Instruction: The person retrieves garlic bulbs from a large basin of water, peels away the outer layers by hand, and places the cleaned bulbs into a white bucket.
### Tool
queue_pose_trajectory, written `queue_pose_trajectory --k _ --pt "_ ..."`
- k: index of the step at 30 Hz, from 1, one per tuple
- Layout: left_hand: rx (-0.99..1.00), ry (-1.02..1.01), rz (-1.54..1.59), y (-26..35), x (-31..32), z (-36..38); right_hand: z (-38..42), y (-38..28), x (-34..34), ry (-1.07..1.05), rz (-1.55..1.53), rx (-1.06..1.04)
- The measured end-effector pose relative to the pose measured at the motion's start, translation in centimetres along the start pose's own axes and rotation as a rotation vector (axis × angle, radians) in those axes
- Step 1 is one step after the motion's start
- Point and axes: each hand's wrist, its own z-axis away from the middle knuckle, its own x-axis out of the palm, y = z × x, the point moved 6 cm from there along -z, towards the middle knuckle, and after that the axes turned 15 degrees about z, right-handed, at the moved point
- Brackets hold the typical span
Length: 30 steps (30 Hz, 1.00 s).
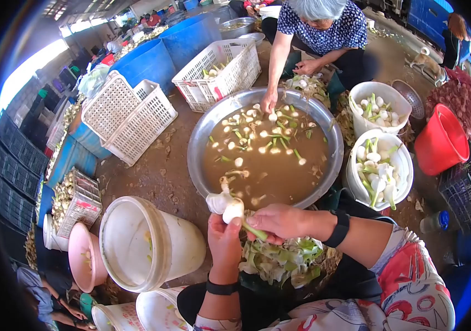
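Note:
A fresh garlic bulb (234, 210) with a green stem is between my two hands, above the near rim of a large metal basin (197, 151). My left hand (225, 243) is closed on the bulb's lower side. The fingers of my right hand (277, 222) pinch its green stem. Loose whitish skin (218, 202) hangs off the bulb's far left side. In the basin's brown water float several garlic bulbs (238, 162) with stems. Below my hands lies a heap of peeled garlic skins (282, 259).
Across the basin another person's hand (269, 101) reaches into the water. White buckets of garlic (379, 165) and a red bucket (442, 140) stand right. On the left are a white bucket (188, 243), a pink basin (83, 259) and plastic crates (141, 124).

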Motion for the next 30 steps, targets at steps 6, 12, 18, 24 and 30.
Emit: queue_pose_trajectory --k 6,12,18,24,30 --pt "-0.118 -0.158 0.243 -0.8 0.8 0.3 0.1 0.1 -0.5 0.102 -0.186 -0.024" --pt "0.094 -0.048 0.082 0.1 -0.8 0.1 0.4 -0.4 -0.6 0.129 0.073 -0.018" --pt "0.098 -0.064 0.092 0.3 -0.7 0.0 -0.1 0.2 0.0 0.085 -0.137 0.057" --pt "0.044 -0.045 0.115 0.9 0.2 0.5 0.1 -0.3 0.1 0.033 -0.206 0.006" --pt "-0.122 -0.135 0.342 0.2 0.5 0.5 0.4 -0.6 -1.0 0.097 -0.671 -0.071"
